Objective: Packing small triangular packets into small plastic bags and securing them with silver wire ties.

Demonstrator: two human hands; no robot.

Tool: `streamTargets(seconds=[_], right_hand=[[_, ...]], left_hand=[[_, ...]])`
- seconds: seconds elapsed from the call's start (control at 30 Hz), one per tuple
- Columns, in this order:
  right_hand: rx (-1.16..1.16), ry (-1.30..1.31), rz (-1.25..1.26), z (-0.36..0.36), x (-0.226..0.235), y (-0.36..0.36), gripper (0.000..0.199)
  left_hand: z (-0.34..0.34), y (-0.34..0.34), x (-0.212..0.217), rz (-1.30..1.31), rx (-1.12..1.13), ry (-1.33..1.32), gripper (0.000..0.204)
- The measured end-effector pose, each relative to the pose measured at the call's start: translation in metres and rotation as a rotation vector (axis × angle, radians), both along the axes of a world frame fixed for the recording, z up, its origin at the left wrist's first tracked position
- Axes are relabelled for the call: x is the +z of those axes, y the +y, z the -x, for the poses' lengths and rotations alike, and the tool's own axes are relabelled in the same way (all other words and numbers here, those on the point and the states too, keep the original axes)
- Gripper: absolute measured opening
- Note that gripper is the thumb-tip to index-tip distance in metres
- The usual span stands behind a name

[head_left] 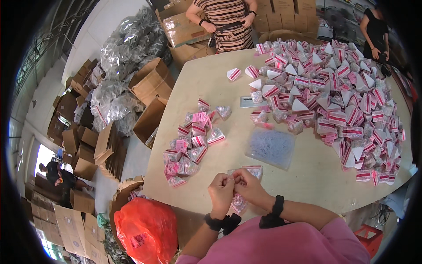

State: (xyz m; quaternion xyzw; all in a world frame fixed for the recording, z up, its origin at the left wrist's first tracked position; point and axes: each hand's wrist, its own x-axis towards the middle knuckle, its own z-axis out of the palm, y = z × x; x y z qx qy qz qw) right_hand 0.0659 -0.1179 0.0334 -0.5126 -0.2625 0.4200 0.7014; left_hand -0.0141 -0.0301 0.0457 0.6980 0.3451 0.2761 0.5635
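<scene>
Far off the left edge of the pale wooden table (211,83) stand flattened cardboard boxes (94,145) and silvery bagged bundles (118,92), and below that edge, near my left elbow, sits a red plastic bag (147,229). On the table's left part lies a small heap of pink-and-white packets (191,143). At the table's near edge my left hand (221,191) pinches the top of a small clear packet (239,200), fingers curled tight on it; my right hand (249,187) grips the same packet just beside, thumb and fingers closed on its upper rim. Just beyond my hands a clear bag of small pieces (270,147) lies flat. The table's right part carries a large pile of red-striped packets (338,101).
</scene>
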Motion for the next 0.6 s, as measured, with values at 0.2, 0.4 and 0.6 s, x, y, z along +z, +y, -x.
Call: streamTargets(seconds=[0.2,0.4,0.6], right_hand=[[-0.071,-0.082,-0.004,0.002,-0.001,0.008,0.017],[-0.081,-0.241,0.091,-0.003,0.001,0.008,0.008],[-0.143,-0.218,0.059,-0.007,-0.001,0.006,0.004]], left_hand=[[-0.004,0.005,0.007,0.094,0.030,-0.072,0.009],[-0.001,0.005,0.011,0.215,0.025,-0.068,0.012],[0.004,0.010,0.013,0.577,0.030,-0.159,0.010]])
